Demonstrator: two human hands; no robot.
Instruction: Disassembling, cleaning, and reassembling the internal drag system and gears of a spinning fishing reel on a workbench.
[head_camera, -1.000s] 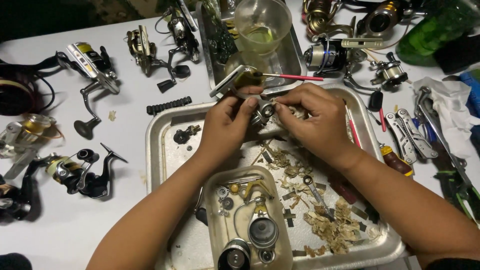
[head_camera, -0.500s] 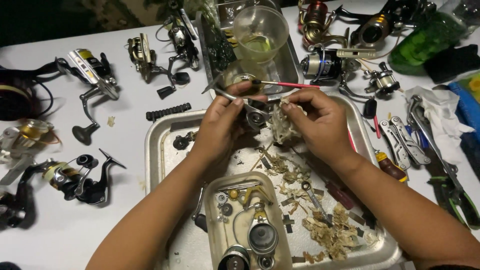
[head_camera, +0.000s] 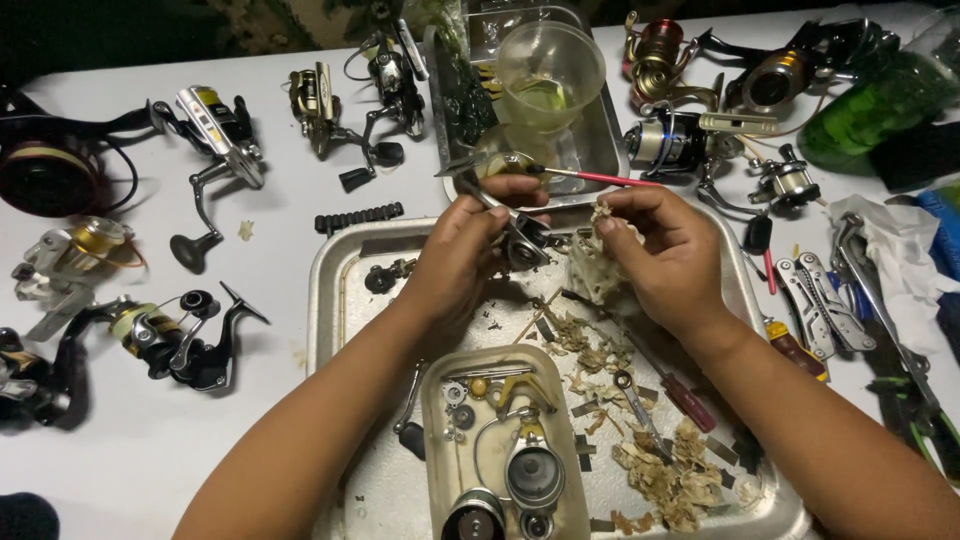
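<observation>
White surface carries a metal tray. Above it, left hand grips a small dark reel part; right hand pinches a soiled tissue wad just beside it. Recommended: wipe over the tray, grip steady.

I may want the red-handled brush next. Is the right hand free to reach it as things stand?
Probably not at once: the right hand holds a wad of tissue. The red-handled brush lies close above it, uncovered.
</observation>
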